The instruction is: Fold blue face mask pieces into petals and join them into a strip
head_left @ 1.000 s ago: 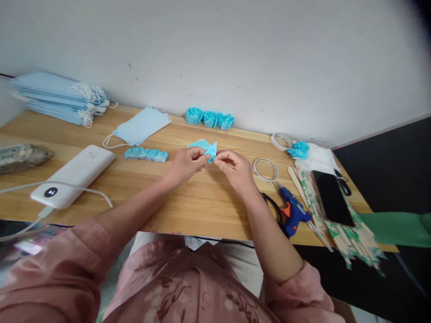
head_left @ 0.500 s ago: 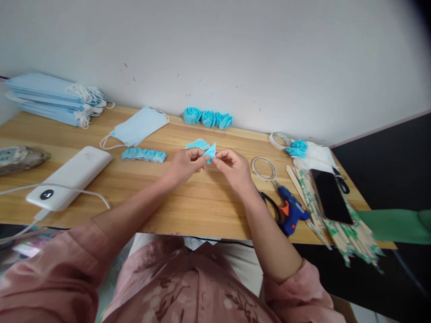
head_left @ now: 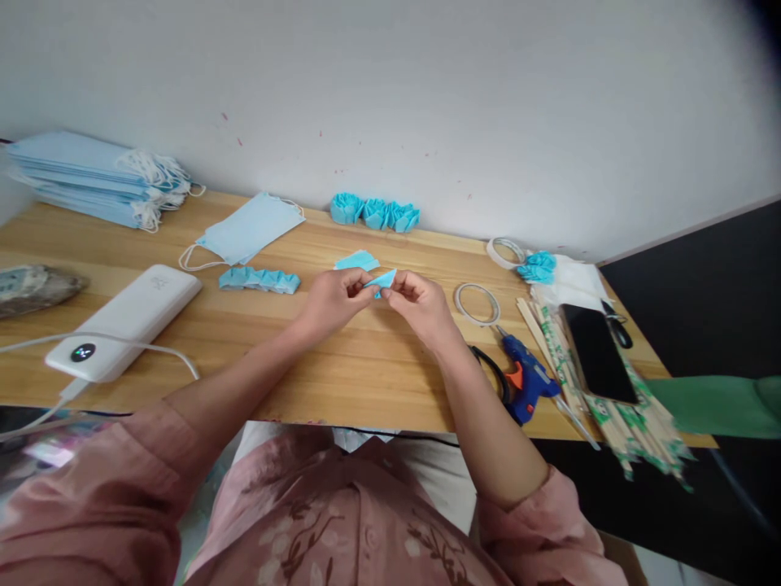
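Both my hands meet above the middle of the wooden table [head_left: 342,374]. My left hand [head_left: 335,297] and my right hand [head_left: 420,305] pinch a small folded piece of light blue mask fabric [head_left: 381,281] between their fingertips. Just behind the hands another blue fabric piece [head_left: 357,261] lies flat. A pleated blue strip [head_left: 259,280] rests to the left, beside a flat blue face mask [head_left: 247,229]. A row of folded blue rosettes [head_left: 374,213] sits against the wall.
A stack of masks [head_left: 91,177] lies far left, with a white power bank [head_left: 125,320] and its cable nearer. On the right are tape rings [head_left: 477,303], a blue glue gun [head_left: 528,378], scissors [head_left: 491,370], wrapped chopsticks [head_left: 601,395], a black phone [head_left: 595,354] and another blue rosette [head_left: 540,266].
The blue piece between my fingers has tipped from a raised point to lying flatter and lower. My hands stay together at the same spot.
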`<state>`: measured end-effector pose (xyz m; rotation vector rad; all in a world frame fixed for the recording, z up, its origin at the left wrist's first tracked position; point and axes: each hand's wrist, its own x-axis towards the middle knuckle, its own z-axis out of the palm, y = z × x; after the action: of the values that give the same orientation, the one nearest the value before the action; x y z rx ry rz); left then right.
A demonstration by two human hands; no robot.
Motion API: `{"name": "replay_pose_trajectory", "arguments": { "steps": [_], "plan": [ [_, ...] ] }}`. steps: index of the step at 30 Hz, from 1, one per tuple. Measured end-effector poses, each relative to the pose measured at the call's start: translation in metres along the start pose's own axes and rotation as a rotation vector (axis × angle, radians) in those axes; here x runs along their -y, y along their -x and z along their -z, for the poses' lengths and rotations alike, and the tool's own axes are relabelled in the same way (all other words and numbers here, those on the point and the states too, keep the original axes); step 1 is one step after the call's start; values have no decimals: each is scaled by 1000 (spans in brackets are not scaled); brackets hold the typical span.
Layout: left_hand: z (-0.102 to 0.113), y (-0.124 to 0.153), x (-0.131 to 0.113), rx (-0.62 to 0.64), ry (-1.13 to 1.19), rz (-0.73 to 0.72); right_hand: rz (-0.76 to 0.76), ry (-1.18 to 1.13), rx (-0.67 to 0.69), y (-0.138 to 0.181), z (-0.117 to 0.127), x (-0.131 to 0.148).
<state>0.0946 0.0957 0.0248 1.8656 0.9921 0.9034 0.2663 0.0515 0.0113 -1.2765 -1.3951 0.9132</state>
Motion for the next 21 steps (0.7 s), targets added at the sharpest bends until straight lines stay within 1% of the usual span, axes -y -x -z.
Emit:
{"name": "replay_pose_trajectory", "arguments": {
  "steps": [2,4,7,11,16,21],
  "plan": [
    [0,0,1,-6,-8,-4,-8,-11,-6,0,-1,1],
    [-1,0,2,5,38,1,-24,-42,-18,0,-1,2],
    [-1,-1,3,54,146,38,-60,-115,-50,-1,-1,4],
    [-2,-2,3,107,176,62,-84,-210,-63,-1,-1,7],
    [-2,-1,3,97,218,55,-102,-185,-80,0,-1,8],
    [-2,-1,4,92,236,67,-112,-197,-67,-1,0,7]
  ]
}}
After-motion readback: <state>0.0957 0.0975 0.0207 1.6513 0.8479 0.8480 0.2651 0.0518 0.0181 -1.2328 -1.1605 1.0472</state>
